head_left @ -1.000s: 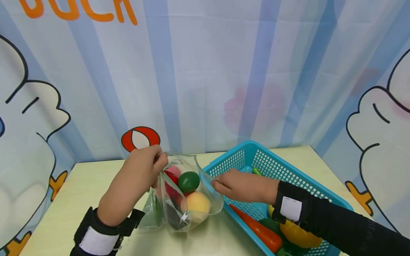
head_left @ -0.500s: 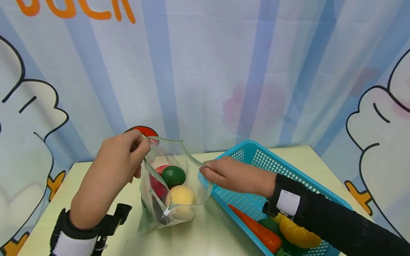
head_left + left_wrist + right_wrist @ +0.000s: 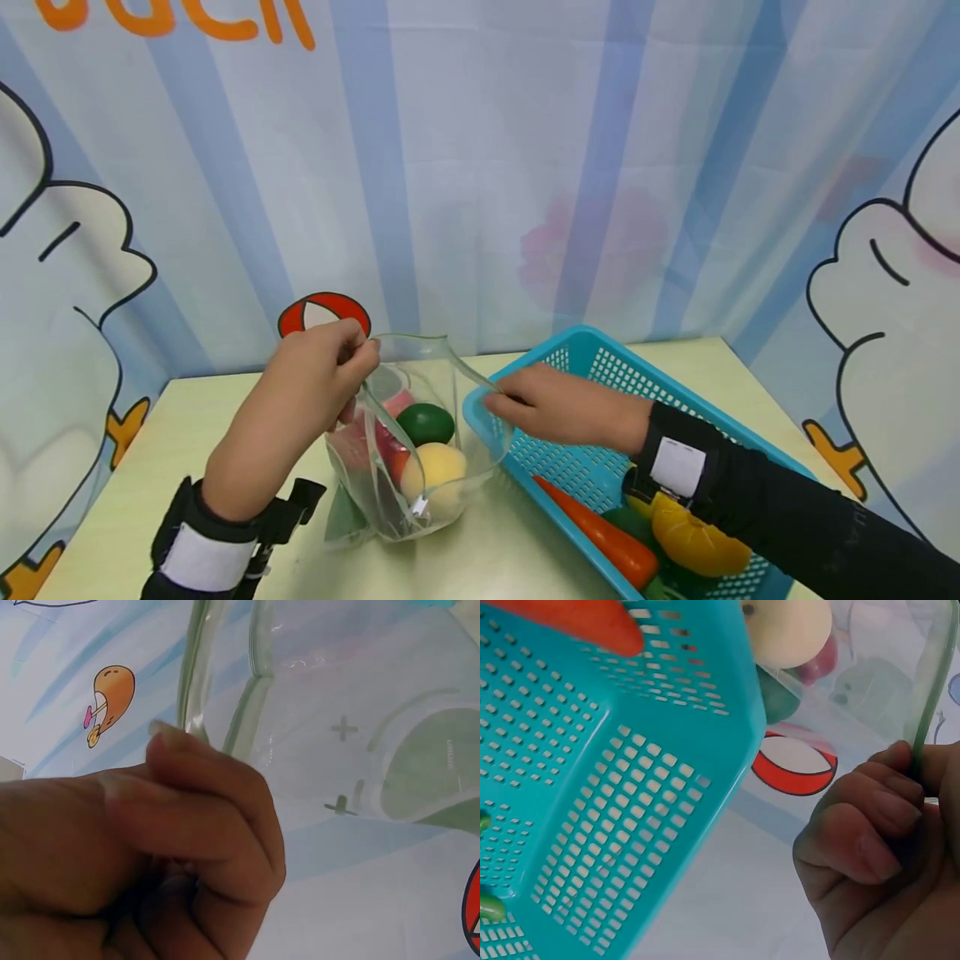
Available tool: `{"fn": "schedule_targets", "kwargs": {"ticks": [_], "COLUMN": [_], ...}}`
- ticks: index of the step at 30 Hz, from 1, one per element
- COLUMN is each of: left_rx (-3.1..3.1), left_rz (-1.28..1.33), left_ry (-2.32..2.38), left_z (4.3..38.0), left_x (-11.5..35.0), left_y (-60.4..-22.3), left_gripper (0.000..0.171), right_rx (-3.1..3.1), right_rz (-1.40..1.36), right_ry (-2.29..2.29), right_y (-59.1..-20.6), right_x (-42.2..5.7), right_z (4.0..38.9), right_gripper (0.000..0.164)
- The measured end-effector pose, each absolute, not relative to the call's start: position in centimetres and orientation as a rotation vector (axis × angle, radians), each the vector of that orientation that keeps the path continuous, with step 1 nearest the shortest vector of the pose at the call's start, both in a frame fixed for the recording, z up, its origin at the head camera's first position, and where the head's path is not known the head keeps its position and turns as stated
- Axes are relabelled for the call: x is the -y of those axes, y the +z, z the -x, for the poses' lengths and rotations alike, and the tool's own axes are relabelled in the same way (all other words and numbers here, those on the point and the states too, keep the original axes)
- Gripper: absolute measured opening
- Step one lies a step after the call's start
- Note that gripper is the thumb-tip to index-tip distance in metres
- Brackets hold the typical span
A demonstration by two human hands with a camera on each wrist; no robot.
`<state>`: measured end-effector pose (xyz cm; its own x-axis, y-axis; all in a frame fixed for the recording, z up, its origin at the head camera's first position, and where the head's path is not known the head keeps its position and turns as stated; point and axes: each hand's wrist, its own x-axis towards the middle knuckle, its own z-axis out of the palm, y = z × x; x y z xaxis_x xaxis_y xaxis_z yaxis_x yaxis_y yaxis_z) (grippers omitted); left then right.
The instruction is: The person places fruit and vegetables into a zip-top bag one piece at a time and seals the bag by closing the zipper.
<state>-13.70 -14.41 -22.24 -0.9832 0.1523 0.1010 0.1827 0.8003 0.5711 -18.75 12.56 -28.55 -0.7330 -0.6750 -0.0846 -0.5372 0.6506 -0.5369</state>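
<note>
A clear plastic zip bag [image 3: 480, 450] stands on the table with its mouth spread wide. My left hand [image 3: 311, 375] pinches the left side of its rim, and my right hand [image 3: 555, 406] pinches the right side. Through the plastic show a dark green oval piece [image 3: 425, 423], a pale yellow round fruit [image 3: 438, 477] and some red and pink pieces, partly blurred by the film. In the left wrist view, the bag's green-edged rim [image 3: 244, 712] runs down to my curled fingers. The right wrist view has the other edge [image 3: 930, 682] between thumb and forefinger.
A blue perforated basket [image 3: 750, 442] stands right of the bag, beneath my right forearm. Inside lie an orange-red carrot [image 3: 600, 533], a yellow pumpkin-like piece [image 3: 697, 537] and green pieces. Behind the pale table [image 3: 247, 417] hangs a striped cartoon curtain [image 3: 480, 167].
Both hands first shift left, spreading the bag's mouth wider and lifting its rim. Over the last half second they move back a little to the right, still gripping the rim.
</note>
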Motion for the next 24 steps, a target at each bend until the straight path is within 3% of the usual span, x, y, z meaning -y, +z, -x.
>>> {"fn": "schedule_targets", "kwargs": {"ticks": [14, 24], "left_rx": [2.950, 2.950], "left_rz": [0.275, 0.286], "left_ry": [-0.917, -0.887], "left_z": [13.5, 13.4], "left_x": [14.3, 14.0], "left_y": [-22.6, -23.0], "left_gripper": [0.027, 0.028], "right_rx": [-2.543, -2.640], "right_rz": [0.932, 0.847], "right_ry": [-0.671, -0.592], "right_y": [-27.9, -28.7], "right_x": [-14.1, -17.7], "right_z": [19.6, 22.0], "right_gripper": [0.043, 0.025]}}
